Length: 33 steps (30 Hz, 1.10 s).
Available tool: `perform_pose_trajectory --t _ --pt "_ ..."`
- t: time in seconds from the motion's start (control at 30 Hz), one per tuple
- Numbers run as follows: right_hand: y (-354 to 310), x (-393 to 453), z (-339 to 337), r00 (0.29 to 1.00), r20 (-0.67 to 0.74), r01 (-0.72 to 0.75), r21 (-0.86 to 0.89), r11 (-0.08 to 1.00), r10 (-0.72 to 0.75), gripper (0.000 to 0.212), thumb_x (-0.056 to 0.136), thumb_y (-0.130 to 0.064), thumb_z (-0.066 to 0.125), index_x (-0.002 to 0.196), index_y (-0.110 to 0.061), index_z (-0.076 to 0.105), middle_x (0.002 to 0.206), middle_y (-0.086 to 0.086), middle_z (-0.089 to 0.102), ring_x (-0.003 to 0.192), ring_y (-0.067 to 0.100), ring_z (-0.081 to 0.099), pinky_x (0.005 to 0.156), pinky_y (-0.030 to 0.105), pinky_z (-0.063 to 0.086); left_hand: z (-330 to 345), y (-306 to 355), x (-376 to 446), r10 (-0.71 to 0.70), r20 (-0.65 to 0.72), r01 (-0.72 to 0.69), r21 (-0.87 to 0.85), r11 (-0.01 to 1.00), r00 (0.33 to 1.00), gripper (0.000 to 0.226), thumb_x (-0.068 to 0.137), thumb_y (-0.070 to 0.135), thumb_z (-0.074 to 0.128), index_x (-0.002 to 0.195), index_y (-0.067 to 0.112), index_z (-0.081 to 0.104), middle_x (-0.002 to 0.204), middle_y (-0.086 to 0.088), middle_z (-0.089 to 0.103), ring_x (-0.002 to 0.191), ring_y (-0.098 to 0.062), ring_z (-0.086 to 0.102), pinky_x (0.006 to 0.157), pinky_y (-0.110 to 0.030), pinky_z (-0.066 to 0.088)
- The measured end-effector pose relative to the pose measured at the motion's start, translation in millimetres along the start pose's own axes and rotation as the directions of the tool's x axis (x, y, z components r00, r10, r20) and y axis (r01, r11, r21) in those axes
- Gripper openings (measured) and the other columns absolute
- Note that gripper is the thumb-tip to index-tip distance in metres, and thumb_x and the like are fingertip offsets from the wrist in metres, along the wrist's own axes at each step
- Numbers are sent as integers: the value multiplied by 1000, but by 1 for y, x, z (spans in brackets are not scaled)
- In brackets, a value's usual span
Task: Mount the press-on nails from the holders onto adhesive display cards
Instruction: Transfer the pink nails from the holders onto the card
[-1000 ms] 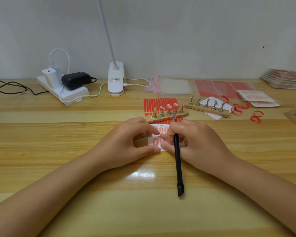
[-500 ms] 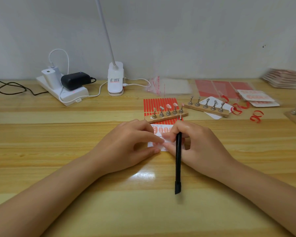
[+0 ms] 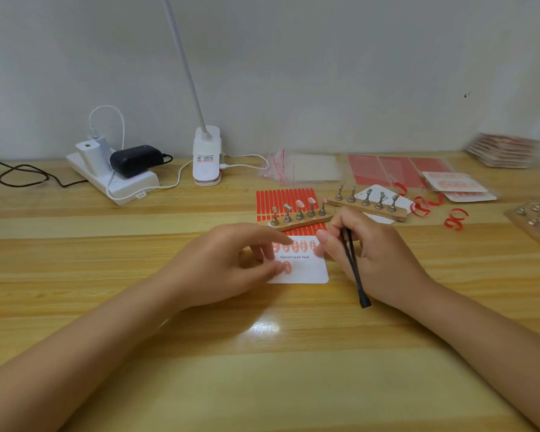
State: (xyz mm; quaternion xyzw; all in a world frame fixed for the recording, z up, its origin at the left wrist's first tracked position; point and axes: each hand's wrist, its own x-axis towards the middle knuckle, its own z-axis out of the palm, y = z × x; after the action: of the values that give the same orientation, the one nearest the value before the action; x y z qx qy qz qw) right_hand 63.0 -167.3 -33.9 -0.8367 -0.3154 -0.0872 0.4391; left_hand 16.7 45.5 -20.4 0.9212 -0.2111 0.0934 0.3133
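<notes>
A white display card (image 3: 306,269) printed "Handmade Nail" lies flat on the table, with a row of pink nails along its top and one at its lower left. My left hand (image 3: 231,263) rests on the card's left edge, fingers spread and touching it. To the card's right, my right hand (image 3: 371,254) grips black tweezers (image 3: 353,266), whose rear end points toward me. Just behind the card stands a wooden holder (image 3: 296,221) with metal stands, three of them bearing pink nails. A second wooden holder (image 3: 368,208) with bare stands sits farther right.
A red striped adhesive sheet (image 3: 286,199) lies under the near holder. Clear bags (image 3: 303,169), red sheets (image 3: 387,169), finished cards (image 3: 459,187) and red peeled strips (image 3: 454,218) fill the back right. A lamp base (image 3: 206,160) and power strip (image 3: 116,179) stand at the back left.
My hands have moved apart, uncovering most of the card. The right hand has shifted right with the tweezers; the left fingers have slid to the card's left edge.
</notes>
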Motion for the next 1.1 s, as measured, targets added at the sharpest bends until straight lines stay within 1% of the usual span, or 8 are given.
perform_pose_trajectory --t 0.07,0.17,0.33,0.47,0.7,0.87,0.97,1.1 --pt "3 0 0 1000 -15 -1 21 1000 1 24 84 -51 45 74 -29 46 72 -13 67 71 12 68 65 41 55 -3 -1 8 28 -132 -28 2 1000 991 18 81 24 69 98 26 66 82 15 63 78 0 57 68 -9 41" --pt "3 2 0 997 -52 61 20 998 -59 24 92 -47 40 77 -30 49 71 -6 69 58 -13 57 53 7 39 0 -1 30 -55 -305 57 -2 998 951 19 77 24 72 91 24 59 87 11 58 78 -3 52 67 -7 37" --pt "3 5 -5 989 -114 99 29 995 -95 25 95 -48 32 95 -45 57 69 -15 60 60 -5 53 58 7 37 21 -4 66 -391 -122 372 -148 916 912 29 73 38 75 93 27 58 86 16 55 77 -1 51 62 -12 39" --pt "1 11 -9 983 -134 130 19 991 -126 29 95 -43 41 111 -30 61 73 -31 55 81 -18 52 74 1 35 32 -3 75 -399 -147 362 -224 905 905 16 74 36 76 75 30 60 71 12 58 62 -3 53 56 -19 42" --pt "8 16 -17 986 -121 123 84 989 -112 17 75 -31 72 83 -37 59 78 -33 65 79 -13 62 69 -1 40 31 -5 75 -407 -118 364 -275 890 906 4 78 24 73 80 23 69 62 12 57 50 0 52 42 -6 36" --pt "14 16 -17 961 -82 263 -30 964 -265 12 76 -24 73 86 -27 67 79 -12 67 79 -7 61 71 1 42 29 -5 74 -391 -90 348 -307 886 916 9 80 20 72 87 15 72 65 7 58 57 -5 51 46 -8 37" --pt "15 18 -15 950 -96 294 -51 954 -298 20 78 -22 72 91 -33 63 96 -13 64 79 -9 61 72 0 40 29 -4 74 -385 -86 341 -316 885 919 4 80 19 72 83 19 70 66 7 59 60 -7 53 49 -10 39" --pt "18 19 -12 953 -87 290 -30 957 -291 16 79 -22 71 92 -29 66 93 -11 65 79 -3 63 71 7 45 30 -5 73 -359 -105 313 -306 899 927 7 80 19 72 86 16 72 65 9 58 58 -3 50 48 -7 36"
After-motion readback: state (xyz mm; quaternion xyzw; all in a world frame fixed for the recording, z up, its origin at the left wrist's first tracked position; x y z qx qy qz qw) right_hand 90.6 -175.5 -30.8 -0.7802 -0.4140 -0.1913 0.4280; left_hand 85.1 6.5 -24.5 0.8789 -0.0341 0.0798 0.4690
